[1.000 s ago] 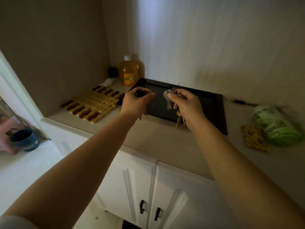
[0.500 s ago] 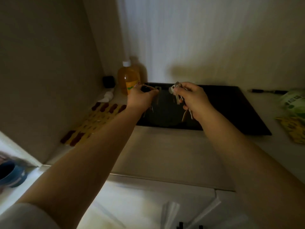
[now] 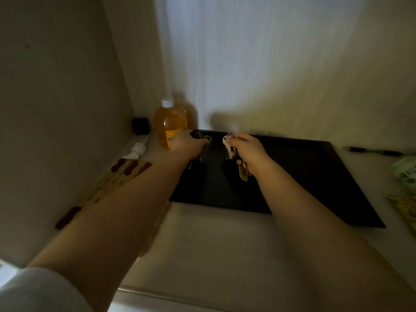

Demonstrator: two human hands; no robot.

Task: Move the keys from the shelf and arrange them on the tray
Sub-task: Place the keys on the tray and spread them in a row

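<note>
Over the far end of the black tray (image 3: 315, 176), the left hand (image 3: 188, 146) is gripping one key bunch (image 3: 202, 140) while the right hand (image 3: 249, 152) is clutching another bunch (image 3: 228, 149), both bunches dangling above the tray.

Orange bottle (image 3: 170, 124) w/ white cap — pen (image 3: 371, 151) far right.
</note>
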